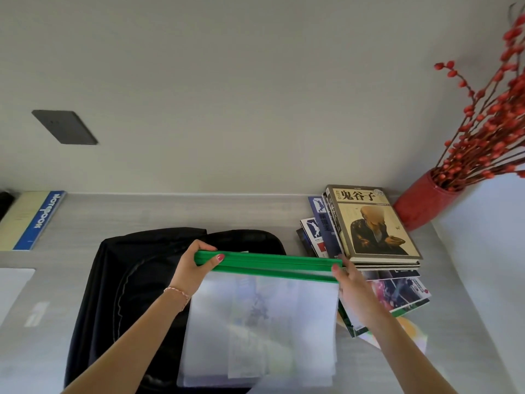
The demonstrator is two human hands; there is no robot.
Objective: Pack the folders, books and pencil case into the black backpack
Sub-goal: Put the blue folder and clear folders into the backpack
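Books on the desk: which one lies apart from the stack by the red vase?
The blue-spined notebook at the far left edge, beyond the backpack. The other books are piled together at the right, beside the vase.

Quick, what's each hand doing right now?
Left hand: grips the left end of the green-edged folders.
Right hand: holds their right end; its fingers are mostly hidden.

Book stack (372,223) and red vase (423,203) crowd the backpack's (113,280) right; its left lies open.
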